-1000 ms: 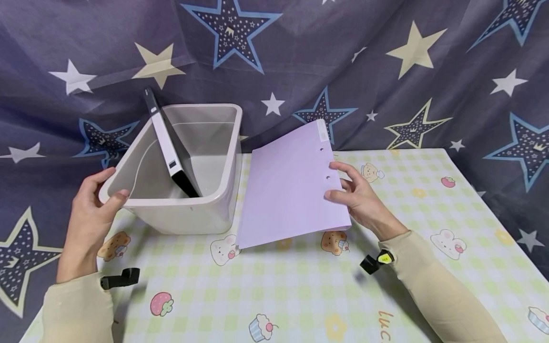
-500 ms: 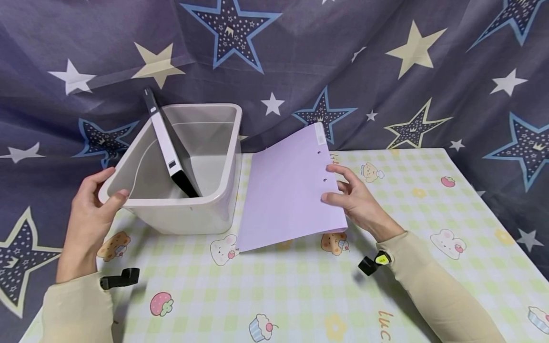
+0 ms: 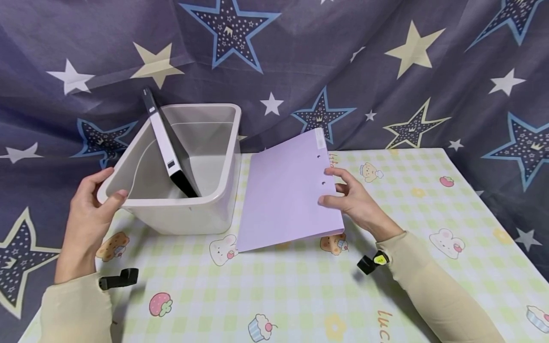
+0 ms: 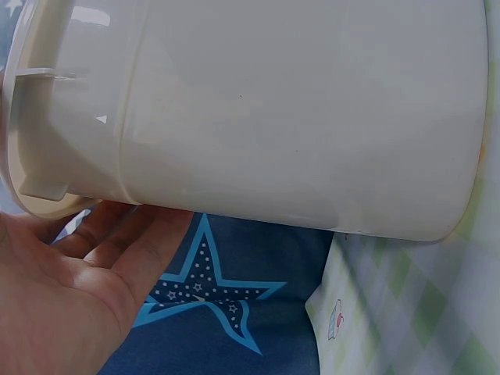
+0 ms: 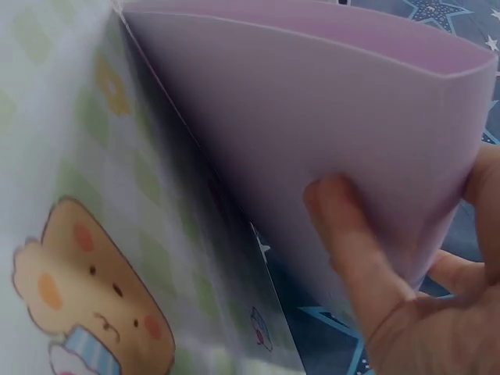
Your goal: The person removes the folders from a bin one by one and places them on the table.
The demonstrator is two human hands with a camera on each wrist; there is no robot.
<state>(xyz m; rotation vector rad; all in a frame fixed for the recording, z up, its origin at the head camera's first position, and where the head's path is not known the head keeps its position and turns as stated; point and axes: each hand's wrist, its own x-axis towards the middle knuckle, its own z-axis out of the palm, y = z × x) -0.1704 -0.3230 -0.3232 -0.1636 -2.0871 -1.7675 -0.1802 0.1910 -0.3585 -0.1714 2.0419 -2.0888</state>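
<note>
My left hand (image 3: 88, 216) grips the near left corner of a light grey plastic bin (image 3: 193, 216), thumb over the rim and fingers outside. In the left wrist view those fingers lie against the bin's outer wall (image 4: 297, 117). A black and white ring binder (image 3: 165, 140) leans inside the bin, its upper end sticking out past the rim. To the right, a lilac file folder (image 3: 287, 195) slants with its right side raised. My right hand (image 3: 358, 205) pinches that raised edge, near two small holes. From the right wrist, the folder (image 5: 312, 101) shows a gap between its covers.
A green and white checked cloth (image 3: 206, 295) with cartoon prints covers the table. Behind it hangs a dark curtain (image 3: 369, 57) with stars. Black wrist mounts (image 3: 119, 279) stand out from both sleeves.
My right hand has moved slightly left and downward, and the folder's raised edge has sunk with it. The left hand, the bin and the binder hold their places.
</note>
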